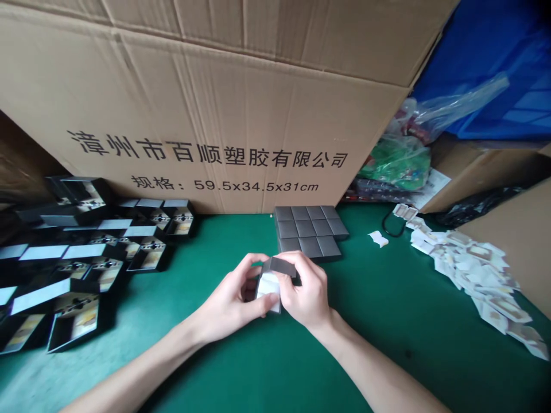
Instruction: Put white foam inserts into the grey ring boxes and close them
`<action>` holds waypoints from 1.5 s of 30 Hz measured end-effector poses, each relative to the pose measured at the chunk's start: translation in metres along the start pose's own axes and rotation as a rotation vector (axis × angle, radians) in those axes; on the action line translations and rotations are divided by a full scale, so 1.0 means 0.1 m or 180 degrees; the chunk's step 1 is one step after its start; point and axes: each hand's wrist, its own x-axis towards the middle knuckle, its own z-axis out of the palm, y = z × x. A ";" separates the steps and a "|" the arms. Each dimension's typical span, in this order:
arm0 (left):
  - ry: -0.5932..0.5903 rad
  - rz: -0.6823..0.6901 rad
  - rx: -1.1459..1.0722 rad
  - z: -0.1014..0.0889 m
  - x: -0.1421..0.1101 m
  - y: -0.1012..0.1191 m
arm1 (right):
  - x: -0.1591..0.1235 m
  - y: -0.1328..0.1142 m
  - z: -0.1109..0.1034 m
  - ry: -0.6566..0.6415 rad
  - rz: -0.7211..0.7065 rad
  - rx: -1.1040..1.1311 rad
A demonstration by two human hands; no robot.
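Between my two hands is a small dark box [278, 265] with its lid raised and a white insert [270, 285] inside. My left hand [236, 295] grips the box from the left side, its thumb pressing on the white insert. My right hand [307, 287] is closed around the right side and the lid, with its thumb near the insert's upper edge. Just beyond my hands, closed dark grey boxes [306, 228] lie side by side in rows. The fingers behind the box are partly hidden.
Several open black boxes [148, 252] with metal fittings crowd the left of the green table [206, 367]. White folded inserts [477, 272] are heaped on the right, near one loose white piece [379, 238] and a black loop [390, 226]. A large carton [206, 115] stands behind.
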 end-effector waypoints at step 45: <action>-0.0676 0.0039 -0.0780 -0.22 0.07 0.03 | -0.09 -0.03 -0.08 -0.0723 0.2961 0.2024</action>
